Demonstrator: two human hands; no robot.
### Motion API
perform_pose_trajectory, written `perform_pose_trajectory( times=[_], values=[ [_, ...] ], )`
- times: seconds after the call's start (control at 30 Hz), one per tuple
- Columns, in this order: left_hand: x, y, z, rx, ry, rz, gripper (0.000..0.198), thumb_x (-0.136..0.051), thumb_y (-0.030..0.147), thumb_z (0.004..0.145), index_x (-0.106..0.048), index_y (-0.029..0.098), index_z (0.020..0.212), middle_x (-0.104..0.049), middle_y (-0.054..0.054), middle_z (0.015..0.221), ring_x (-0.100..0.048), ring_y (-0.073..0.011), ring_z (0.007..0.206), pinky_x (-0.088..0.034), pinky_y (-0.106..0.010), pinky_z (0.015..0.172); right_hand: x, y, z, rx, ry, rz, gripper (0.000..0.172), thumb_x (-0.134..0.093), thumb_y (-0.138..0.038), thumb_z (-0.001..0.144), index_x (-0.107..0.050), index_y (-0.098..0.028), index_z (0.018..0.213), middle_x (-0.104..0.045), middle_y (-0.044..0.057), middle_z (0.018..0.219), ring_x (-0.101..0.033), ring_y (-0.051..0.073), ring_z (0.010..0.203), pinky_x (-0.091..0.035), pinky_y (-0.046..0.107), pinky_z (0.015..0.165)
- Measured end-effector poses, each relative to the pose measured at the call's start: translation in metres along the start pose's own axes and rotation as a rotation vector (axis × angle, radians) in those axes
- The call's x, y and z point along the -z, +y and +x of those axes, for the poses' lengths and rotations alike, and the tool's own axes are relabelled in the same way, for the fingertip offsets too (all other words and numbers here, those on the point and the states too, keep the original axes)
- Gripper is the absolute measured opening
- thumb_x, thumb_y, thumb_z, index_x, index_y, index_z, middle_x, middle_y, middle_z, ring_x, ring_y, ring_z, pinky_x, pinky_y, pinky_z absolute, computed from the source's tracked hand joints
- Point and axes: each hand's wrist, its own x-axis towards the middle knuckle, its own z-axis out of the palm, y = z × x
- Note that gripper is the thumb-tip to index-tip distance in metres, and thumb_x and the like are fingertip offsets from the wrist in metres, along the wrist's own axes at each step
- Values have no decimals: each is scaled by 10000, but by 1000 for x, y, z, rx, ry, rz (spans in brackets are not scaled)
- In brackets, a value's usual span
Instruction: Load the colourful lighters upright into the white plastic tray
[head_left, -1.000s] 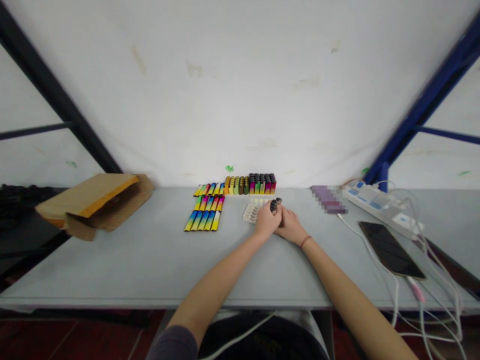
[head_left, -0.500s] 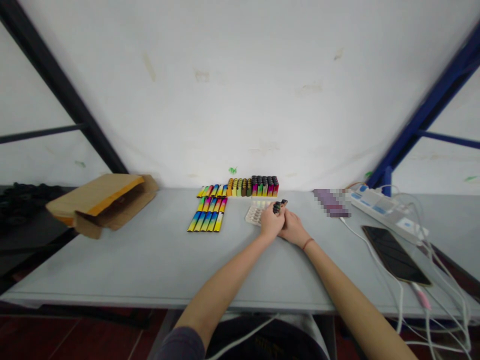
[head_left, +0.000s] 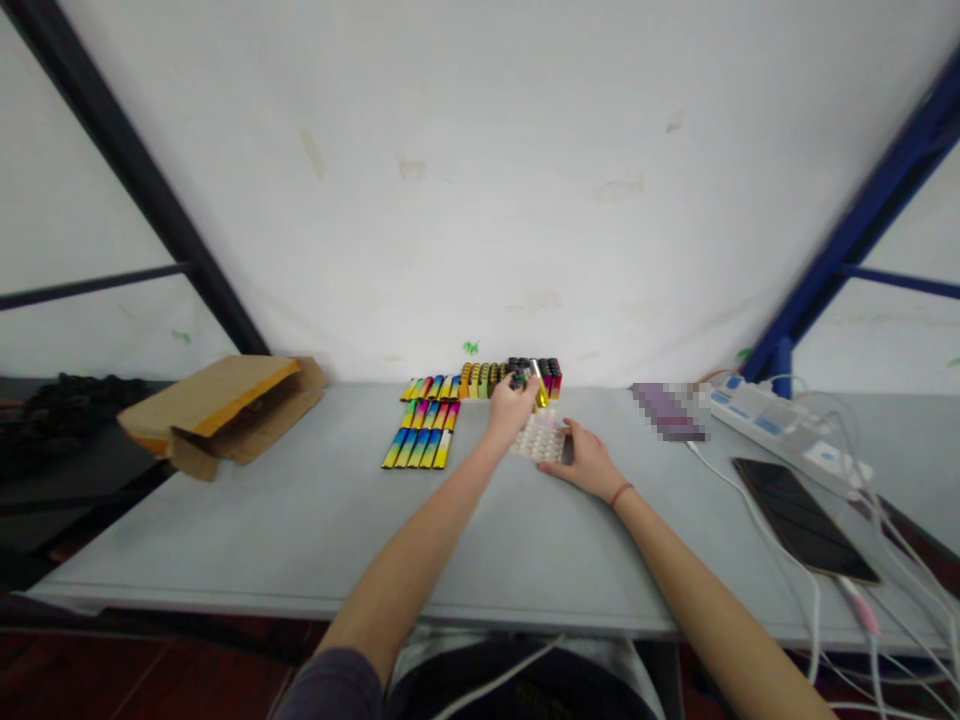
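My left hand (head_left: 511,406) reaches to the back of the grey table (head_left: 315,520) and is closed on a colourful lighter (head_left: 538,386) with a yellow end, right at the upright row of lighters (head_left: 510,376) by the wall. My right hand (head_left: 587,458) rests on the table with its fingers against the right edge of a white plastic tray (head_left: 538,439) with small round pockets. Flat rows of rainbow-coloured lighters (head_left: 421,436) lie to the left of both hands.
A brown cardboard box (head_left: 219,408) lies open on its side at the left. At the right are a purple blurred item (head_left: 667,411), a white power strip (head_left: 780,436), a dark phone (head_left: 802,518) and several trailing cables. A white wall stands behind.
My hands were together over the tray, the left holding small dark pieces. The left hand has moved back to the upright lighters and now holds one; the right hand stays by the tray.
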Motion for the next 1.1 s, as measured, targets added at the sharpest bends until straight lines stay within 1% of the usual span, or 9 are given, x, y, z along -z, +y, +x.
perform_pose_trajectory(
  times=[0.07, 0.17, 0.2, 0.27, 0.4, 0.53, 0.67, 0.83, 1.1],
  values=[
    [47, -2, 24, 65, -16, 196, 186, -702, 346, 849, -717, 162, 874, -771, -69, 845, -721, -212, 838, -546, -271, 753, 1, -1, 0, 6, -23, 6, 898, -818, -490, 758, -419, -147, 1486, -657, 204, 1399, -594, 363, 1332, -391, 528, 1151],
    [115, -15, 54, 158, -1, 504, 207, -684, 315, 827, -738, 151, 940, -789, -68, 874, -735, -227, 904, -538, -247, 722, 2, -2, -1, 2, -53, 6, 919, -805, -483, 776, -392, -121, 1514, -642, 212, 1421, -575, 364, 1351, -370, 526, 1163],
    [130, -20, 61, 192, -20, 619, 217, -688, 300, 810, -744, 147, 952, -796, -78, 895, -740, -236, 923, -537, -245, 715, 3, -2, -1, 2, -56, 5, 923, -801, -481, 781, -386, -115, 1520, -640, 214, 1423, -574, 364, 1350, -366, 526, 1164],
    [148, -28, 72, 261, -85, 825, 265, -713, 296, 771, -754, 141, 982, -805, -107, 957, -750, -260, 962, -541, -252, 720, 3, -2, -1, 9, -54, 3, 923, -793, -480, 789, -378, -121, 1532, -641, 210, 1423, -578, 363, 1341, -361, 529, 1163],
    [144, -40, 82, 256, -144, 1044, 415, -742, 274, 729, -745, 134, 1119, -797, -160, 1103, -752, -299, 1037, -556, -279, 779, 3, -2, -2, 26, -46, -3, 920, -789, -490, 796, -377, -150, 1544, -648, 194, 1414, -589, 355, 1322, -364, 521, 1153],
    [134, -47, 82, 247, -164, 1095, 548, -754, 335, 748, -693, 124, 1250, -778, -178, 1178, -742, -305, 1088, -558, -286, 824, 5, -5, -3, 23, -66, -17, 908, -782, -498, 807, -386, -140, 1541, -641, 192, 1419, -575, 353, 1331, -354, 509, 1160],
    [138, -51, 82, 255, -227, 1124, 574, -683, 415, 828, -658, 105, 1310, -788, -178, 1137, -742, -303, 1092, -554, -296, 856, 6, -6, -3, 16, -74, -30, 901, -779, -499, 812, -393, -133, 1540, -626, 202, 1434, -569, 355, 1336, -350, 510, 1162],
    [146, -52, 84, 256, -121, 1203, 455, -631, 371, 860, -730, 107, 1218, -733, -234, 1269, -703, -368, 1189, -563, -371, 919, 4, -5, -3, 29, -68, -37, 895, -771, -510, 815, -403, -122, 1534, -623, 209, 1436, -571, 367, 1327, -355, 518, 1155],
    [137, -55, 70, 268, -19, 1221, 502, -533, 376, 938, -638, 99, 1343, -648, -262, 1383, -645, -368, 1273, -536, -427, 986, 4, -6, -4, 44, -60, -66, 866, -747, -507, 830, -409, -139, 1536, -639, 207, 1415, -578, 364, 1313, -358, 521, 1146]
  ],
)
